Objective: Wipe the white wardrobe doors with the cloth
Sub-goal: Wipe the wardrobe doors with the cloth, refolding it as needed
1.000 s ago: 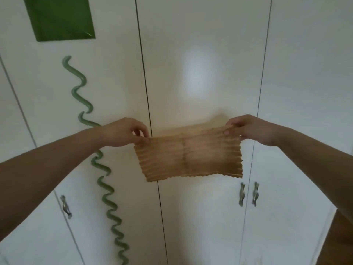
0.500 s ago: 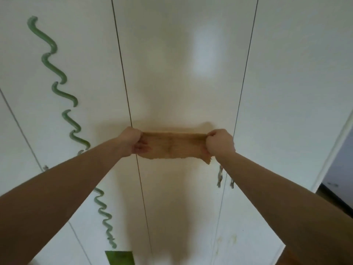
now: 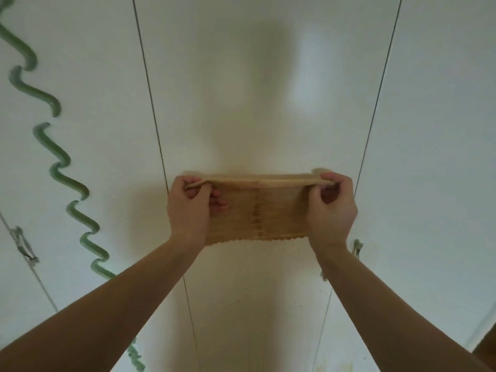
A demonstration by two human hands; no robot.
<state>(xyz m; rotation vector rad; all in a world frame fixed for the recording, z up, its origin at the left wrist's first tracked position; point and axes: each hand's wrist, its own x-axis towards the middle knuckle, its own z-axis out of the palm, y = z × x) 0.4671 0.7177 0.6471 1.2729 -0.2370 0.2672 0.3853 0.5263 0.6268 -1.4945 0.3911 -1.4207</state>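
Wiping looks not yet begun. Left hand (image 3: 189,208) and right hand (image 3: 331,208) have fingers (image 3: 218,202) clamped on the cloth's (image 3: 257,210) 2 top corners. It is stretched before the middle wardrobe door (image 3: 255,103); contact unclear. Specks (image 3: 268,299) below; all doors remain.

A: Where does the head view look from?
B: From the person's head, near the wardrobe doors (image 3: 255,103), facing them and tilted downward.
A: What shows the tilt?
B: The door seams (image 3: 150,103) converge toward 6 o'clock. The left forearm (image 3: 107,318) enters from 7 o'clock and the right forearm (image 3: 389,304) from 5.
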